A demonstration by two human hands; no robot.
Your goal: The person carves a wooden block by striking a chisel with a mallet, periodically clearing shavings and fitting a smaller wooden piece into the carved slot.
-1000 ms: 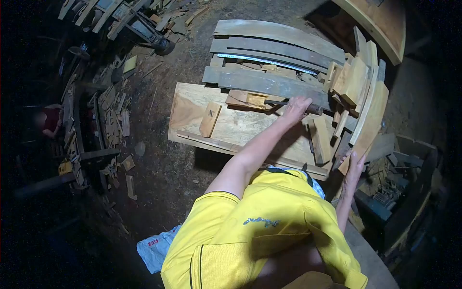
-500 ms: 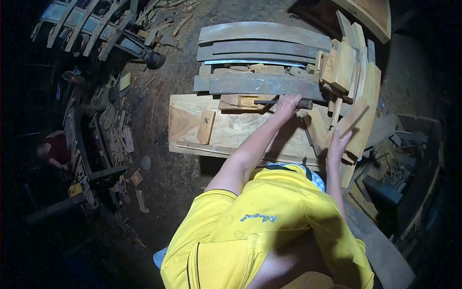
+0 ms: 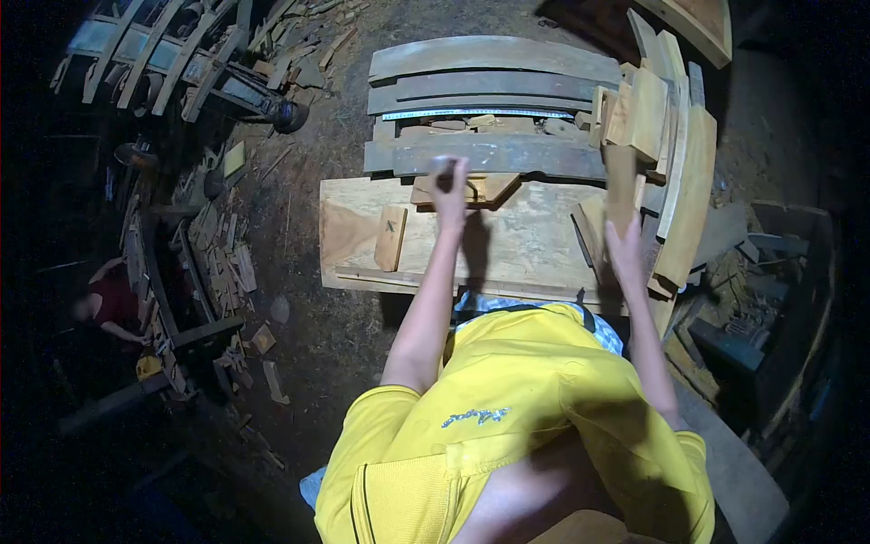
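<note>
My left hand (image 3: 449, 201) is closed around a chisel (image 3: 444, 178) held upright, its dark handle topped by a shiny end. It is over a notched wooden block (image 3: 498, 189) that lies on the plywood bench top (image 3: 535, 245); the hand hides the chisel's lower part. My right hand (image 3: 623, 249) grips the lower end of a blurred flat piece of wood (image 3: 621, 186), which points away from me. To the left of the notched block lies a small wooden piece (image 3: 390, 238) with a dark mark.
Grey curved boards (image 3: 498, 159) lie behind the plywood, with a ruler (image 3: 480, 115) among them. Curved planks and blocks (image 3: 693, 195) are stacked at the right. A person (image 3: 113, 299) in dark red works at the far left. Wood scraps (image 3: 240, 263) litter the floor.
My left hand has moved left and turned the chisel from lying flat to upright. My right hand has shifted left, swinging its piece of wood from slanting right to pointing straight away.
</note>
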